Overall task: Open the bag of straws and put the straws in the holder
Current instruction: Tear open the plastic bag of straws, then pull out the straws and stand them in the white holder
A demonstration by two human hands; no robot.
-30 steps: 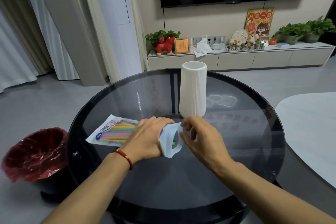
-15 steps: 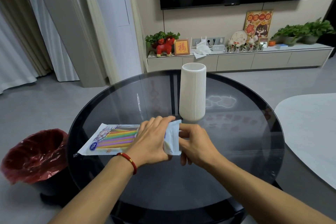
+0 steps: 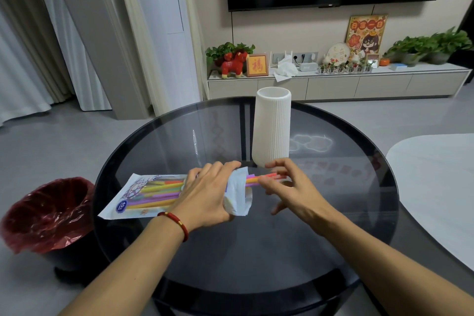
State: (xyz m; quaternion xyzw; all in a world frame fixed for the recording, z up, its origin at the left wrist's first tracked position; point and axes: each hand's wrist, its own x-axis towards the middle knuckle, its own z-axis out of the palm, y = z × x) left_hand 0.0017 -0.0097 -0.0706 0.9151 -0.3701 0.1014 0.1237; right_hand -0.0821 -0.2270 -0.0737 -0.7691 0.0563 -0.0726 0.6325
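A flat white bag of coloured straws [image 3: 143,195] lies on the round dark glass table [image 3: 256,251]. My left hand [image 3: 207,195] grips the bag near its opened right end, where the plastic is bunched up. Several straws [image 3: 259,177] stick out of that opening to the right, and my right hand [image 3: 289,185] pinches them between its fingertips. The white ribbed holder [image 3: 272,126] stands upright just behind both hands, with nothing showing above its rim.
A bin lined with a red bag [image 3: 43,213] stands on the floor left of the table. A pale second table [image 3: 441,187] sits to the right. A TV cabinet [image 3: 333,82] with plants and ornaments lines the far wall.
The bag has been laid flatter and its right end opened. My right hand has moved right, drawing several straws partly out of the bag.
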